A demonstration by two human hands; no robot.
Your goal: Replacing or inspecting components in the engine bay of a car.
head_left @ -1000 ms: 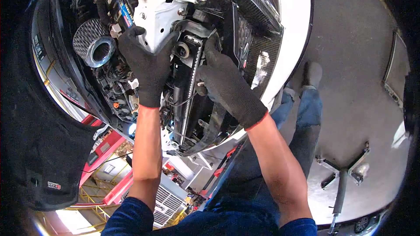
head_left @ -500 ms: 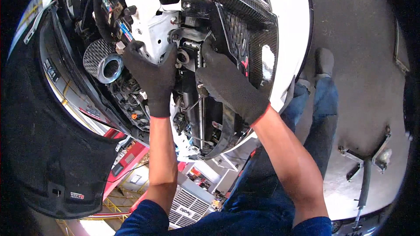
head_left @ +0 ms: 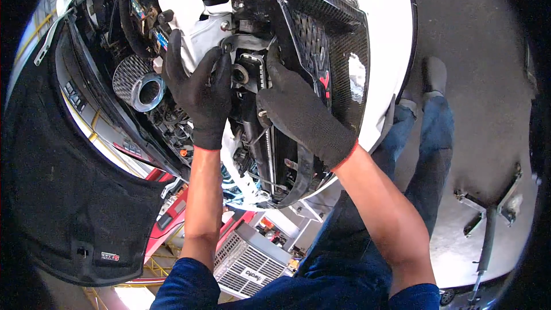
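Both hands wear black knit gloves with red cuffs, over the front of a white car's engine bay. My left hand (head_left: 200, 95) has its thumb and fingers spread apart, beside a white metal panel (head_left: 185, 1); its fingertips lie near the left end of a grey bracket (head_left: 248, 44). Between the hands sits the round filler neck (head_left: 240, 74) of the radiator (head_left: 268, 158). My right hand (head_left: 310, 112) lies over the radiator's top edge, thumb on the engine side and forefinger stretched toward the bracket. Its other fingers are hidden.
A mesh cone air filter (head_left: 127, 80) with a metal ring stands to the left. The raised black-lined hood (head_left: 74, 201) fills the far left. Right of the hands are a honeycomb grille (head_left: 310, 37) and white bumper (head_left: 384, 28). A metal lift arm (head_left: 488, 235) lies lower right.
My left hand's fingers have spread apart, its forefinger lifting up along the white panel. My right hand stays at the radiator's edge. The whole view has shifted slightly.
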